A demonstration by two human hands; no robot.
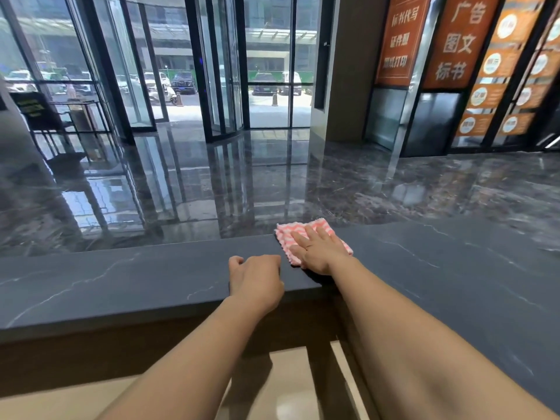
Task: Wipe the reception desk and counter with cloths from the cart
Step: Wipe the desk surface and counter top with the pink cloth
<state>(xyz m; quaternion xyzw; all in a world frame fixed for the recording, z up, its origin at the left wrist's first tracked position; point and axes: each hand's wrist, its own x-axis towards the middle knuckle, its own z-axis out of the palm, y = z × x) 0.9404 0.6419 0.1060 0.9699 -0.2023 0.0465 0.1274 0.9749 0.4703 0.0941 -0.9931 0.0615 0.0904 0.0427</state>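
Nearest the camera, a pale beige lower desk surface (291, 386) shows between two bare forearms that reach forward over it. Above it runs a dark grey, white-veined stone counter top (121, 283), which turns a corner and widens to the right. The left hand (256, 280) rests on this counter near its front edge, fingers curled under into a loose fist with nothing in them. Just beyond and to its right, the right hand (318, 250) lies palm-down on a pink-and-white striped cloth (285, 233), fingers straight and slightly apart, pressing it flat. The cloth sits at the counter's far edge, right at the inner corner, with one corner reaching out past that edge. Past the counter spreads a glossy dark marble floor (242, 183) mirroring the windows. A black sign stand (33, 109) stands far left, a black-framed glass revolving door (224, 71) in the middle, and orange banners with white Chinese lettering (400, 40) hang at right. Parked cars (183, 81) show outside.
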